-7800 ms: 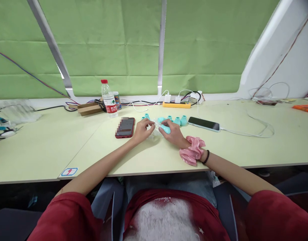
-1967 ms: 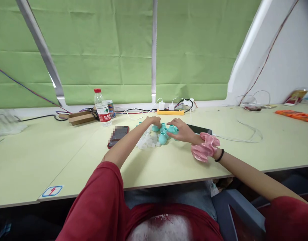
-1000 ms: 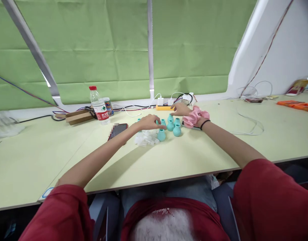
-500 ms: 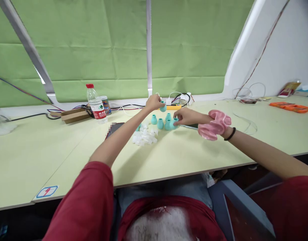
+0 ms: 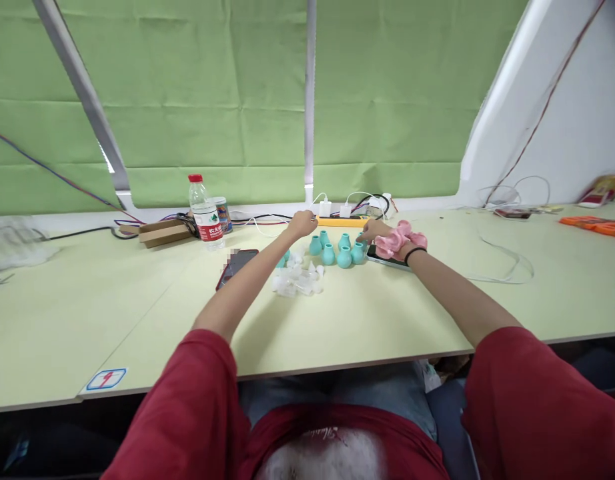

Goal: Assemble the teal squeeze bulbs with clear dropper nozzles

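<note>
Both arms stretch across the pale green table point(image 5: 387, 313). The left hand point(image 5: 302, 224) hovers, fingers curled, just behind a cluster of small teal bulb-shaped rubber pieces point(image 5: 337, 248); whether it holds anything cannot be told. The right hand point(image 5: 375, 231), a pink scrunchie point(image 5: 400, 240) at its wrist, rests loosely at the cluster's right edge. Clear plastic pieces point(image 5: 297, 280) lie nearby.

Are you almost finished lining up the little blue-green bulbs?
Partly. Several teal bulbs already stand upright in a tight cluster on the table. The left hand and right hand are both at the far edge of that cluster, apparently placing or nudging more. One bulb sits apart by the pile of clear plastic pieces, which lies loose and unsorted.
</note>
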Action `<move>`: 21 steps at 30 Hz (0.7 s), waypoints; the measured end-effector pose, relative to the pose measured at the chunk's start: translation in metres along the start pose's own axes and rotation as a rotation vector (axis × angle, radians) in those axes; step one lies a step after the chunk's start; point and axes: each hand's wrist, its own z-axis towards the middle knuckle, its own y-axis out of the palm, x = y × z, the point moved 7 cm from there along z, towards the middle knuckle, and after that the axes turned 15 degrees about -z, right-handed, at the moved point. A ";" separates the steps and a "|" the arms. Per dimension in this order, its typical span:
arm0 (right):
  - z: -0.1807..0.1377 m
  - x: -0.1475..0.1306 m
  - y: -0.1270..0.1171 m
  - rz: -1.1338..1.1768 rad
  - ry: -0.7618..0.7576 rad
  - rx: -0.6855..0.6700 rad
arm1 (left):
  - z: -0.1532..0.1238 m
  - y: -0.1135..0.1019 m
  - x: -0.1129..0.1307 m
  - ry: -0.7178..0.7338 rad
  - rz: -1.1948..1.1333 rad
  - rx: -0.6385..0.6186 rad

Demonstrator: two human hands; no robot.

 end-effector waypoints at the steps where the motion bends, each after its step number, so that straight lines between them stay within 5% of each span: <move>1: 0.006 0.004 0.005 -0.024 0.036 -0.081 | -0.012 -0.008 -0.003 0.016 0.000 0.010; 3: 0.015 0.006 0.001 -0.056 0.090 -0.144 | -0.048 -0.017 -0.006 0.053 -0.005 0.023; 5: 0.014 -0.011 -0.020 -0.054 0.072 -0.021 | -0.097 -0.021 -0.003 0.144 -0.014 0.063; 7: 0.003 -0.057 -0.038 0.042 -0.135 0.118 | -0.150 -0.015 0.003 0.206 0.037 0.075; 10: -0.012 -0.137 -0.030 0.139 -0.427 0.082 | -0.207 0.004 0.008 0.248 0.090 0.001; 14: 0.005 -0.193 0.021 0.059 -0.298 -0.084 | -0.217 0.021 0.002 0.207 0.077 -0.091; 17: 0.015 -0.200 0.048 0.010 -0.155 -0.157 | -0.205 0.022 0.000 0.229 0.036 -0.105; 21: 0.004 -0.193 0.049 -0.006 -0.184 -0.121 | -0.199 0.017 0.000 0.255 -0.034 -0.057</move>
